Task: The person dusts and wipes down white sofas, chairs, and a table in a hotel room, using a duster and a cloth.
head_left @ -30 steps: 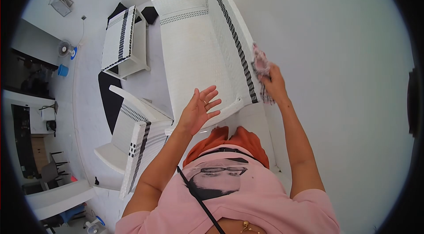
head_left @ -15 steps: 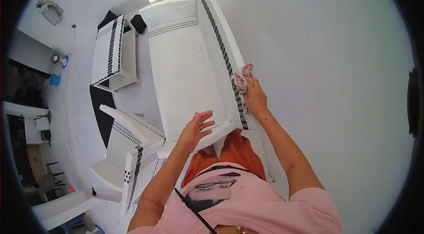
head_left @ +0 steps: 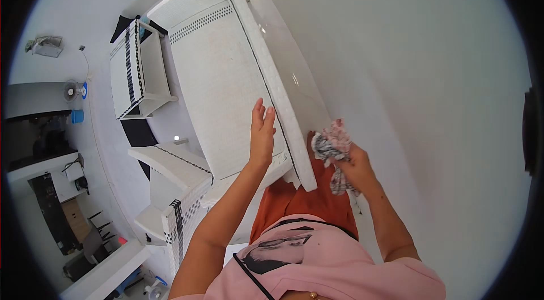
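My right hand (head_left: 357, 171) grips a crumpled checked cloth (head_left: 335, 142), pink in part and grey-and-white in part, with one end hanging below the fingers. It is held just right of the near end of the backrest (head_left: 279, 96) of a white woven sofa (head_left: 207, 67). My left hand (head_left: 262, 137) holds nothing; its fingers are stretched out over the seat, close to the inner side of the backrest.
A white wall rises on the right, with a narrow gap behind the backrest. Left of the sofa stand a low white table (head_left: 126, 70) with black stripes and a white woven armchair (head_left: 173, 172). Farther off are a fan (head_left: 71, 91) and a blue bucket (head_left: 77, 116).
My right hand has lifted the cloth off the top of the backrest and brought it nearer my body. My left hand has moved forward over the seat. The view has turned.
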The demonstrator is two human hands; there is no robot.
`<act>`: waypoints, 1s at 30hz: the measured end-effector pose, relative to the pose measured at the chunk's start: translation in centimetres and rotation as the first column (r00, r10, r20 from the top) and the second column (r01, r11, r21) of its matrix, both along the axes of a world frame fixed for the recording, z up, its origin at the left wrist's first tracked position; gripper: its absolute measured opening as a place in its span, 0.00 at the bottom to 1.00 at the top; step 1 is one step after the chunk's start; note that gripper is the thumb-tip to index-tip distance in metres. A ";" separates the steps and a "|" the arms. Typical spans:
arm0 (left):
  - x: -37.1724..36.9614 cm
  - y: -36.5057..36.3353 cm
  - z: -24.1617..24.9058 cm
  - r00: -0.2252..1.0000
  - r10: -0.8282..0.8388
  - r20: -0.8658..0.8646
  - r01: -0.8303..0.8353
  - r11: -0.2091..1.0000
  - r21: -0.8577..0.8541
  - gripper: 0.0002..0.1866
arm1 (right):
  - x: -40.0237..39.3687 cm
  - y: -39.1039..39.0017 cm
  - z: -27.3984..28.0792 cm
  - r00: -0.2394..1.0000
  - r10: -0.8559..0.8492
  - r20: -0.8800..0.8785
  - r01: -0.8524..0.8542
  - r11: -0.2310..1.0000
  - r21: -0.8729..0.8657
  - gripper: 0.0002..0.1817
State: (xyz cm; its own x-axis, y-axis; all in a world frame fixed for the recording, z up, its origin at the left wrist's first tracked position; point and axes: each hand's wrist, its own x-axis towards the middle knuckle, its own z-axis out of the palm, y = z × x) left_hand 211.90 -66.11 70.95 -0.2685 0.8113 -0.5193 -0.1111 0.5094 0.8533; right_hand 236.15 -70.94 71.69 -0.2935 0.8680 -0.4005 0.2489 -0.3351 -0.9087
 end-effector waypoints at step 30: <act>3.1 2.9 -3.0 0.968 0.049 -0.248 -0.006 0.985 0.171 0.42 | -15.0 -1.2 -39.8 0.970 -0.075 0.229 0.173 0.879 -0.445 0.29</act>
State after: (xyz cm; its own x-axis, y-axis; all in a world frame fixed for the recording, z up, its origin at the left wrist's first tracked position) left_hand 215.04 -63.17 67.91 -0.3957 0.8715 -0.2898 0.1050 0.3564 0.9284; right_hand 221.11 -72.15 31.88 -0.0673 0.5960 -0.8002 0.3360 -0.7416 -0.5806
